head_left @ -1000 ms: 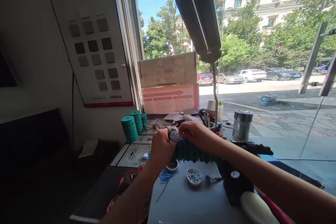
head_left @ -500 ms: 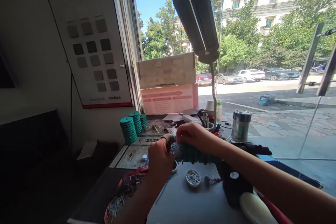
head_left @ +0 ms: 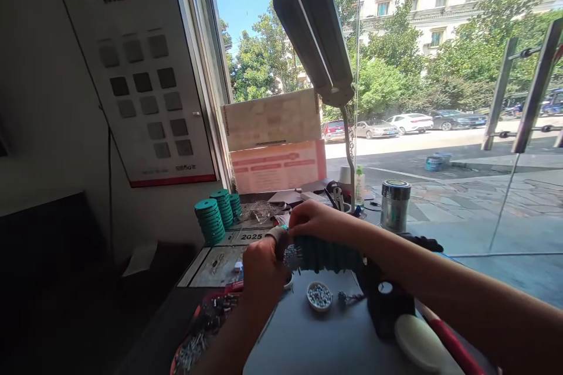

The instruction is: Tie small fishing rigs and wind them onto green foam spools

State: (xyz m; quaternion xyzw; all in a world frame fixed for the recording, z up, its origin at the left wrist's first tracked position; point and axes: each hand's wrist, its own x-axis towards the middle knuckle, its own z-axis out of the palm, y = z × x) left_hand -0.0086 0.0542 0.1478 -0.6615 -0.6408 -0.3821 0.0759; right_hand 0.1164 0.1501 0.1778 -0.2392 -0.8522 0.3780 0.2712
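My left hand (head_left: 264, 266) is closed at the left end of a row of dark teal, ridged pieces (head_left: 329, 256). Beside its fingers shows a glittering, beaded-looking cluster (head_left: 291, 256); whether the hand grips it is hidden. A grey-brown band (head_left: 278, 234) wraps one finger. Above the row's left end, my right hand (head_left: 310, 218) has its fingers pinched together, close to the left fingertips. What sits in the pinch is too small to make out. A small white bowl of silvery beads (head_left: 319, 296) stands below the row, next to a small dark piece with a stem (head_left: 349, 297).
Stacks of teal spools (head_left: 210, 221) stand at the back left. A red-rimmed tray of metal parts (head_left: 191, 351) lies front left. A lidded jar (head_left: 395, 205), a lamp (head_left: 336, 94) and a black holder (head_left: 387, 304) with a pale oval piece (head_left: 417, 340) are around the right side.
The view has shifted slightly, so most things appear a little further left. Both hands stay together at the row's left end, with the right fingers still pinched.
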